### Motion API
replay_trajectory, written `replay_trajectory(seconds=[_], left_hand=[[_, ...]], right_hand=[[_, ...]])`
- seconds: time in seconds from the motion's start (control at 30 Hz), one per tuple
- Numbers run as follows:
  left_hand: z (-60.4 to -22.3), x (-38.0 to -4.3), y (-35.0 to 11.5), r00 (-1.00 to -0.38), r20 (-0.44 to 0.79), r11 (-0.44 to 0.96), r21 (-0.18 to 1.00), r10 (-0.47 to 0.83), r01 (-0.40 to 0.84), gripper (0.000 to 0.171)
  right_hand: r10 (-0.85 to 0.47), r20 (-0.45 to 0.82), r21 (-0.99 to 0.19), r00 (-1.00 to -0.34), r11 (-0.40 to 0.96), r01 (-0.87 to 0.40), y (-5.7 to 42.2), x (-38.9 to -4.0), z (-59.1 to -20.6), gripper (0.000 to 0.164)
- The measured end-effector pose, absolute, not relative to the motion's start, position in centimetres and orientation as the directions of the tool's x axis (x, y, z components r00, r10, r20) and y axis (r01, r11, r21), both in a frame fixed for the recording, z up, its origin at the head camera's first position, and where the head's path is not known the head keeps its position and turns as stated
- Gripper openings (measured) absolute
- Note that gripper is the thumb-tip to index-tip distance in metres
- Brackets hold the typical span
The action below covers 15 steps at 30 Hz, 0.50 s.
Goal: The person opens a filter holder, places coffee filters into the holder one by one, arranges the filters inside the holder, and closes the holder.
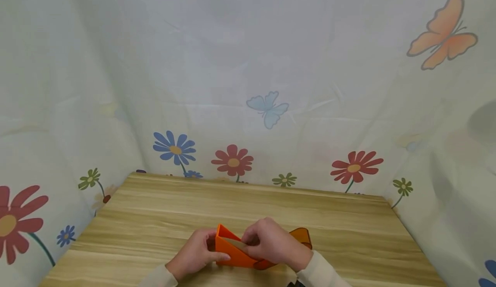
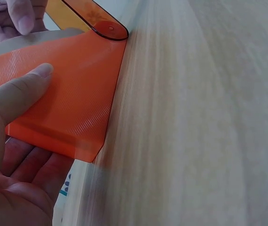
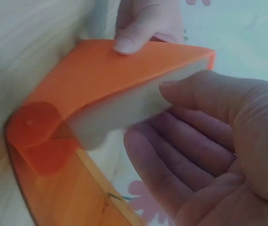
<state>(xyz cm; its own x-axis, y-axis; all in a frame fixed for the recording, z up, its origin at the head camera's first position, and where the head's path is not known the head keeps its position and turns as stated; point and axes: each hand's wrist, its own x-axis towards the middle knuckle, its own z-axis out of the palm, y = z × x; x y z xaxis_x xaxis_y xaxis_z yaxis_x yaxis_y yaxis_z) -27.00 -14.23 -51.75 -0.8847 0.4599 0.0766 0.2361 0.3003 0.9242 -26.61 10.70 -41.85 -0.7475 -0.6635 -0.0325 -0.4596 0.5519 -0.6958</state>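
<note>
An orange plastic case (image 1: 235, 256) with a hinged translucent lid (image 1: 301, 235) stands on the table near its front, its lid swung out to the right. My left hand (image 1: 196, 251) grips the case's left end, thumb on the near wall and fingers around the far side, as the left wrist view also shows. Inside the case sits a pale, flat, card-like piece (image 3: 117, 110), its edge showing above the slanted opening. My right hand (image 1: 269, 241) pinches this piece at the opening, thumb on one face and fingers behind. How many layers it has, I cannot tell.
The wood-grain table (image 1: 174, 201) spreads out beyond and to both sides of the hands. A pale curtain (image 1: 217, 63) printed with flowers and butterflies hangs around its back and sides. A small dark object (image 1: 296, 284) shows at the bottom edge of the head view.
</note>
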Motion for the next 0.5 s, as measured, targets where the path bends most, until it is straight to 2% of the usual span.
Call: replay_trajectory(seconds=[0.13,0.3,0.37,0.43,0.5], left_hand=[[-51.7,-26.9,-14.3,-0.889,0.062,0.306,0.926,0.453,0.220,0.037],[-51.7,-26.9,-14.2,-0.889,0.060,0.304,0.927,0.455,0.218,0.038],[-51.8,-26.9,-14.2,-0.888,0.060,0.303,0.928,0.455,0.218,0.038],[-51.8,-26.9,-14.2,-0.889,0.060,0.305,0.927,0.455,0.219,0.037],[-51.8,-26.8,-14.2,-0.888,0.061,0.302,0.928,0.456,0.219,0.037]], right_hand=[[-0.643,-0.011,-0.675,-0.765,0.569,-0.469,12.0,-26.2,-40.4,0.014],[-0.643,0.240,-0.464,-0.728,0.583,-0.667,15.4,-25.4,-39.4,0.034],[-0.619,0.319,-0.397,-0.718,0.600,-0.694,17.0,-25.2,-39.8,0.041],[-0.589,0.339,-0.428,-0.733,0.597,-0.678,18.6,-25.1,-40.8,0.047],[-0.552,0.303,-0.548,-0.777,0.567,-0.616,20.1,-25.2,-42.1,0.051]])
